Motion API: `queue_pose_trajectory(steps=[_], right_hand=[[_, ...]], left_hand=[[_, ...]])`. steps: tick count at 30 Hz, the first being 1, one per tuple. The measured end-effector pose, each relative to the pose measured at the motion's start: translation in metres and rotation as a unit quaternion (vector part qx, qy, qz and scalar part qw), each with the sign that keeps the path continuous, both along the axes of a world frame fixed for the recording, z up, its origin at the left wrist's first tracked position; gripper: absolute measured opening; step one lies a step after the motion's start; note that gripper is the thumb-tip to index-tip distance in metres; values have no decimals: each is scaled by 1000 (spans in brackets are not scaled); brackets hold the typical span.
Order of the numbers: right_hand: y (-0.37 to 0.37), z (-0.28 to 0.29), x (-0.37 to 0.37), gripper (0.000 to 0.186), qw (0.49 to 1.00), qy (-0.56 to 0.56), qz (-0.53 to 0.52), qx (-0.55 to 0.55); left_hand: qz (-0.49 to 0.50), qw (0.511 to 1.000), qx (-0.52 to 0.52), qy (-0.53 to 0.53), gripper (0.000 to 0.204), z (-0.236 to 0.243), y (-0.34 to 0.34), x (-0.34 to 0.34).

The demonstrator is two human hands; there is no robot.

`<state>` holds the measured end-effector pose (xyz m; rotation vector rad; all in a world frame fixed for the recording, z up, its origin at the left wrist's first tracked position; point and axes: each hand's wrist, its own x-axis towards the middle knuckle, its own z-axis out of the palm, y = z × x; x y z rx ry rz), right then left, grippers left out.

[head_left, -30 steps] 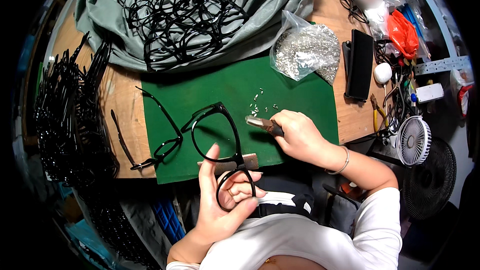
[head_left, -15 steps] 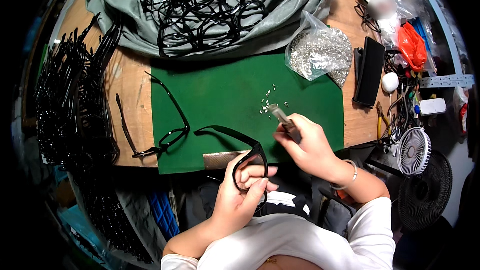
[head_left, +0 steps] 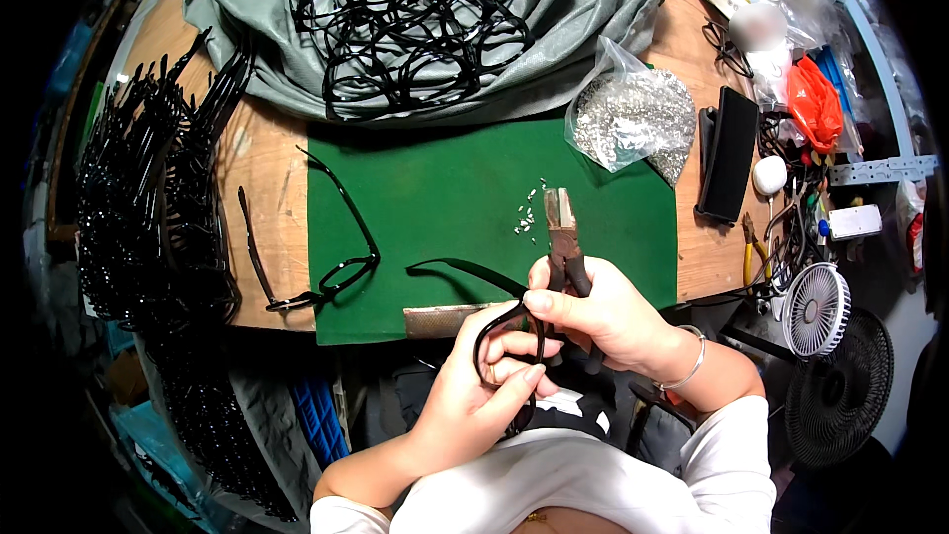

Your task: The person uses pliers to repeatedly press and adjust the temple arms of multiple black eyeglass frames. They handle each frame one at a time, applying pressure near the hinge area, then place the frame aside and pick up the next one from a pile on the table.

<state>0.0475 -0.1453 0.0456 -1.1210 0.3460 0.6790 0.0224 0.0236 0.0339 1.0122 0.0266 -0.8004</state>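
A black eyeglass frame (head_left: 478, 272) is held in my left hand (head_left: 457, 386), whose fingers and thumb wrap one rim near the table's front edge. Its temple arm stretches out to the left over the green mat (head_left: 435, 188). My right hand (head_left: 623, 321) is closed around pliers (head_left: 564, 242), jaws pointing away from me. Thumb and forefinger of that hand meet the corner of the frame, where rim and temple join; whether they pinch something small there I cannot make out. Beside the plier jaws lie small silvery pieces (head_left: 524, 221). Another black eyeglass frame (head_left: 368, 230) rests at the mat's left edge.
Black frames lie heaped on a grey cloth (head_left: 563, 59) at the back, and more stack up on the left (head_left: 148, 208). A clear bag of silvery pieces (head_left: 623, 119), a black case (head_left: 728, 153), yellow-handled pliers (head_left: 757, 249) and a white fan (head_left: 817, 309) are on the right.
My right hand has come in from the scattered pieces toward the held frame, and now touches its corner. The pliers have swung upright, jaws away from me.
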Motion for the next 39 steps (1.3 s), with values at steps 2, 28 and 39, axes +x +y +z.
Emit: queue_pose_trajectory(steps=[2, 28, 39], right_hand=[[1, 5, 0, 21, 1000, 4, 7, 19], [-21, 41, 18, 43, 841, -150, 456, -251], [-42, 25, 18, 47, 875, -117, 442, -160]], left_hand=[[-14, 999, -32, 24, 48, 5, 5, 4], [-82, 992, -21, 96, 37, 9, 28, 5], [-81, 989, -36, 117, 39, 21, 14, 10]])
